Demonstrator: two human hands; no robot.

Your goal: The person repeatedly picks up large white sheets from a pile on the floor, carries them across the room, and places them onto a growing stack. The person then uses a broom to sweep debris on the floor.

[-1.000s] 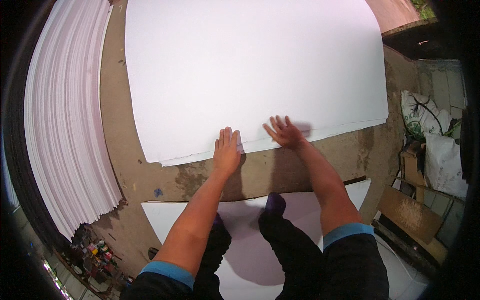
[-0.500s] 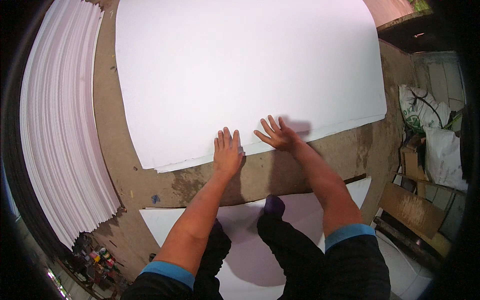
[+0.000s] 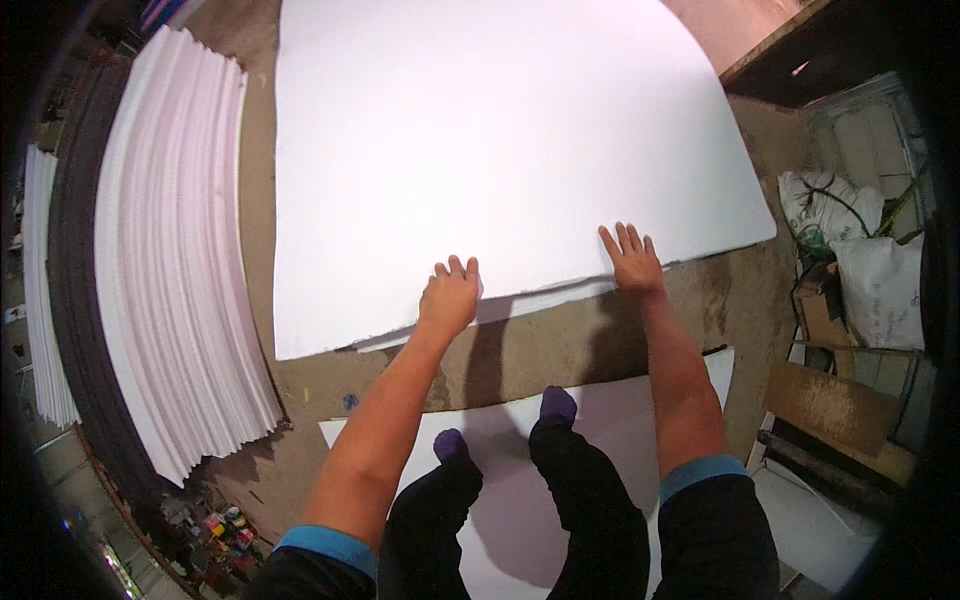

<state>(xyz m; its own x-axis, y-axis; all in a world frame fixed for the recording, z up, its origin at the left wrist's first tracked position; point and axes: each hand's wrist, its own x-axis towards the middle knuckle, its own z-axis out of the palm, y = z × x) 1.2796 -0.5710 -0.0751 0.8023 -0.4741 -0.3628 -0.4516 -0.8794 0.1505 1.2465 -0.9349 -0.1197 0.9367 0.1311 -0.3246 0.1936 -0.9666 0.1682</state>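
A large white sheet (image 3: 480, 150) lies on the floor ahead of me, on top of at least one more white sheet (image 3: 545, 298) whose edge peeks out beneath it. My left hand (image 3: 450, 297) rests on the near edge, fingers a little bent and apart, thumb side partly hidden. Farther right along that edge, my right hand (image 3: 632, 260) lies palm down with its fingers spread on the surface. Neither hand visibly holds anything, though what is under the palms is hidden.
My feet stand on another white sheet (image 3: 610, 420). A tall stack of white sheets (image 3: 180, 250) is at left, beside a dark stack (image 3: 95, 270). White sacks (image 3: 880, 290) and a brown board (image 3: 830, 405) are at right. Small bottles (image 3: 235, 517) stand at lower left.
My right hand has moved right along the edge and lies flatter; the left hand's fingers are more bent. The top sheet has shifted, its near left corner now covering the lower sheet. The view has turned.
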